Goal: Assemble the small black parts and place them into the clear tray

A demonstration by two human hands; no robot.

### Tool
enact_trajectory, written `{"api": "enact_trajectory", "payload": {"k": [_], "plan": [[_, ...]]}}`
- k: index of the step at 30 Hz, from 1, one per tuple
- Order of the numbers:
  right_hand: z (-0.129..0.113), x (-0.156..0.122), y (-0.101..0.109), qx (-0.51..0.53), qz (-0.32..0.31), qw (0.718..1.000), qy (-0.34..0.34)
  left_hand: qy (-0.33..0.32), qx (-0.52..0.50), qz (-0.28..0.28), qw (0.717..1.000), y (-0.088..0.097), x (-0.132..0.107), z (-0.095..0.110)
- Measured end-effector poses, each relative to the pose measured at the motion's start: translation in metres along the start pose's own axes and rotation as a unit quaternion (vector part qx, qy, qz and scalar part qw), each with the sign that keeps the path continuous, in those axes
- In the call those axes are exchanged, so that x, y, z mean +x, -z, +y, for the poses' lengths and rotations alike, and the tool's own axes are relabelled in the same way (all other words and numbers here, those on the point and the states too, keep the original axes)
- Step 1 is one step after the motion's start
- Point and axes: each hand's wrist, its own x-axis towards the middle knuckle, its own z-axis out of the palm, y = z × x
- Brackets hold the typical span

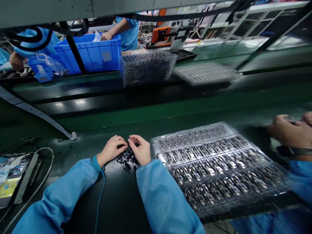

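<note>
On the dark green bench, my left hand [112, 150] and my right hand [141, 150] face each other with fingertips almost meeting. The fingers of both are pinched together; anything between them is too small to make out. Just below the fingertips lies a loose pile of small black pieces [127, 160]. A blue wristband [96, 164] with a thin cord [99, 198] circles my left wrist. Close to my right forearm is a clear plastic tray [168, 134] holding rows of small metallic electronic parts [211, 170].
A co-worker's hands [292, 131] are at the right edge, beyond the tray. Behind the bench stand a blue bin [90, 53], stacked clear trays [148, 68] and another tray [207, 73]. Packets [17, 178] and a curved cable [50, 165] lie left. A beam [48, 13] crosses overhead.
</note>
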Motion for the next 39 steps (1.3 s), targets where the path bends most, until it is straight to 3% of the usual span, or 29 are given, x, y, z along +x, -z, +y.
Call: {"api": "enact_trajectory", "payload": {"k": [4,12,39], "plan": [[0.0001,0.0001,0.0000,0.000,-0.001,1.000,-0.004,0.019,-0.030,0.033,0.999,-0.0008,-0.0003,0.0011],[0.0004,0.0000,0.0002,0.004,-0.003,1.000,-0.002,0.002,0.056,-0.010,0.998,-0.0037,0.0000,-0.0033],[0.0003,-0.0009,-0.0003,0.000,-0.006,1.000,0.004,0.020,-0.081,0.048,0.995,-0.0012,-0.0026,-0.0064]]}}
